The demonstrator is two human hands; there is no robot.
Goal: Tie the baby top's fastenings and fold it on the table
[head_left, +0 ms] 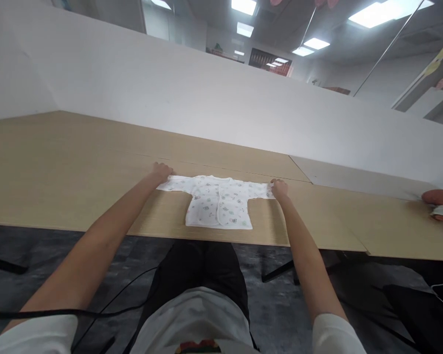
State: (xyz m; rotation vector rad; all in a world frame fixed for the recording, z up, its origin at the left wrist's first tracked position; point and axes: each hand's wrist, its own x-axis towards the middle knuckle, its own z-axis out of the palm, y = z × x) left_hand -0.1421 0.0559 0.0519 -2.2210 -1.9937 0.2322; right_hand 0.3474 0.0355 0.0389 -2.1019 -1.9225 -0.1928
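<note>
A white baby shirt (pixel 233 204) with a small printed pattern lies flat on the wooden table, its sleeves stretched out to both sides and its front opening facing up. At the end of the left-hand sleeve is my left hand (pixel 163 170), its fingers closed on the cuff. My right hand (pixel 279 188) grips the opposite cuff, with the fingers curled around the cloth. The fingertips of both hands are partly hidden.
The light wooden table (pixel 77 167) runs across the view, with seams between its panels. Behind it stands a white partition (pixel 151 88). A doll (pixel 441 197) lies at the far right end. A black cable (pixel 107 310) hangs across my left arm.
</note>
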